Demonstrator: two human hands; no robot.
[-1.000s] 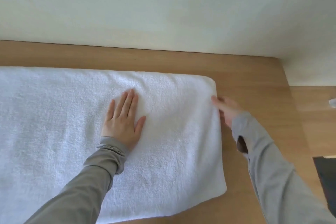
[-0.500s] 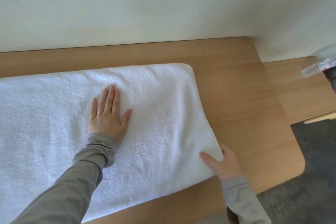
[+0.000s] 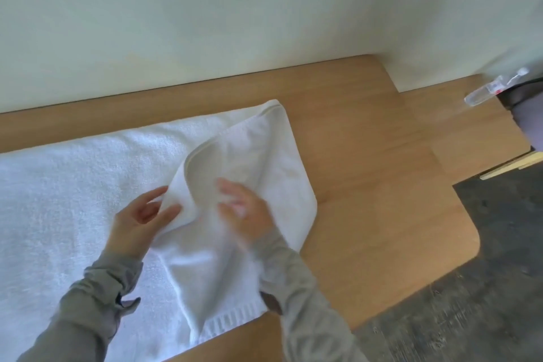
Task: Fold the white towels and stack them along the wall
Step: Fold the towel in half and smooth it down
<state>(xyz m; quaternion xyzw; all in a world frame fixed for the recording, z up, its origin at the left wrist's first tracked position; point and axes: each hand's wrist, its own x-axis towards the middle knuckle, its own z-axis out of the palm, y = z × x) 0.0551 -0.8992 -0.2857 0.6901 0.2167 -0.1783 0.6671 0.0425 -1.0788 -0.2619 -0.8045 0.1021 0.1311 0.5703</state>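
Note:
A white towel (image 3: 67,185) lies spread on the wooden table (image 3: 367,185), running off the left edge of the view. Its right end is lifted and curled over toward the left. My left hand (image 3: 138,217) pinches the raised fold of the towel between thumb and fingers. My right hand (image 3: 246,211) is blurred and rests against the lifted part from the right, fingers spread; whether it grips the cloth is unclear. The pale wall (image 3: 235,15) runs along the table's far edge.
A clear plastic bottle (image 3: 487,89) lies on a lower wooden surface at the far right. The table's rounded right corner borders dark grey floor (image 3: 484,288). A pale wooden strip (image 3: 511,169) sits at the right edge.
The towel's right end has been lifted off the table and turned over leftward. My left hand left its flat press and took the fold. My right hand moved up from the near right corner.

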